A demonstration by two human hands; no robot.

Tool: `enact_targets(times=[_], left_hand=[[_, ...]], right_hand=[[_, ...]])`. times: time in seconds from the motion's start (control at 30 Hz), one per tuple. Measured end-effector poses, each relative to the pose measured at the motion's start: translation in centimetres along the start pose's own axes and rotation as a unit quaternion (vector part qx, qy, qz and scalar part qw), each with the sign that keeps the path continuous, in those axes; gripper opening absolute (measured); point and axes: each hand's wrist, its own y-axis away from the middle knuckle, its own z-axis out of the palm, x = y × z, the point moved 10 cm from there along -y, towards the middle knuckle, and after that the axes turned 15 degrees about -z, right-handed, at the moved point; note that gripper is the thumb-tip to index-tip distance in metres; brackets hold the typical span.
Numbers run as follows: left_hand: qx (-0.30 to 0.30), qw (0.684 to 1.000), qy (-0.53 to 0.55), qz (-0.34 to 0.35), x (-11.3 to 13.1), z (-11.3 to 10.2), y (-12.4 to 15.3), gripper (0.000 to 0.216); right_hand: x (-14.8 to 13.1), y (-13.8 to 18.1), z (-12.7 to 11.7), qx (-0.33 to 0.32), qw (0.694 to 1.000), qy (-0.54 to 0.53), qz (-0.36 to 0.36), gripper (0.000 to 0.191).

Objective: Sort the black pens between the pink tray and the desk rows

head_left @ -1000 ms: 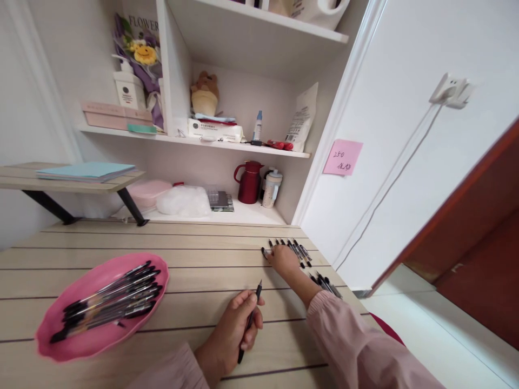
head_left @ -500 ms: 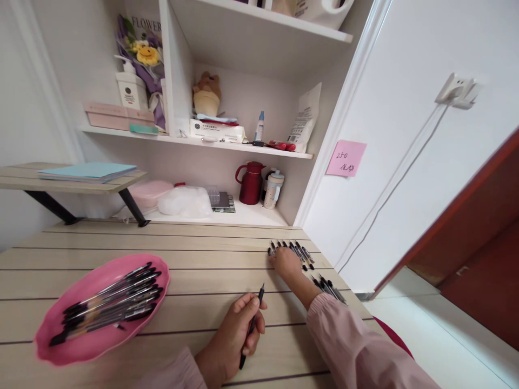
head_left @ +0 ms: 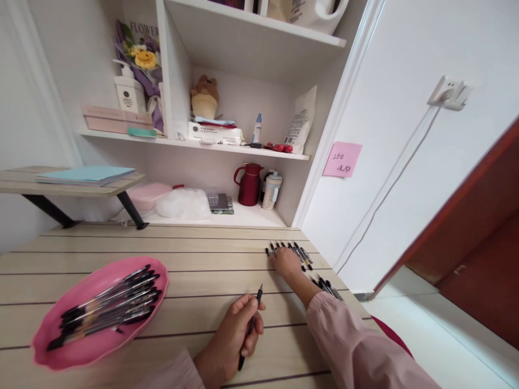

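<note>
My left hand (head_left: 237,332) is closed around a black pen (head_left: 260,294), its pointed tip up and away from me, above the front middle of the table. Farther off to the right, my right hand (head_left: 287,261) has its fingers bent down at the left end of a row of pens (head_left: 302,255). They are closed on a pen (head_left: 267,252) there, though the hand covers most of it. Another group of pens (head_left: 324,286) lies nearer, partly behind my right sleeve. At left, a pink oval tray (head_left: 44,346) holds many black-ended pens (head_left: 117,302).
A wood-look table (head_left: 194,281) with dark lines spans the front. On its back left stands a small raised shelf (head_left: 81,186) bearing blue paper (head_left: 87,174). Behind are white shelves with a red jug (head_left: 249,186), a cup (head_left: 271,192) and a plastic bag (head_left: 184,204). A wall rises at right.
The view has shifted slightly. Both hands keep nearly the same place and grip, and the pens in the tray and in the row look unchanged.
</note>
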Motion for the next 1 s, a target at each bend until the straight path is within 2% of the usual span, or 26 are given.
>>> enact_targets(times=[0.47,0.7,0.8,0.9,1.0], left_hand=[[0.002,1.000,0.004,0.013,-0.1,-0.3,-0.5,0.028],[0.006,1.000,0.010,0.010,-0.2,-0.6,-0.8,0.027],[0.013,1.000,0.018,0.012,-0.2,-0.6,-0.6,0.027],[0.030,0.999,0.040,0.018,0.0,-0.9,-0.4,0.028],[0.041,0.995,0.090,0.029,0.5,-1.4,-0.2,0.023]], right_hand=[[-0.7,-2.2,-0.5,0.027,1.000,-0.004,-0.007,0.030],[-0.2,-1.7,-0.5,0.024,0.999,-0.027,0.007,0.028],[-0.1,-1.4,-1.4,0.025,0.999,-0.043,0.011,0.027],[-0.4,-1.1,-3.4,0.028,0.997,-0.065,0.006,0.027],[-1.6,0.6,-5.3,0.017,0.995,-0.101,-0.020,0.024]])
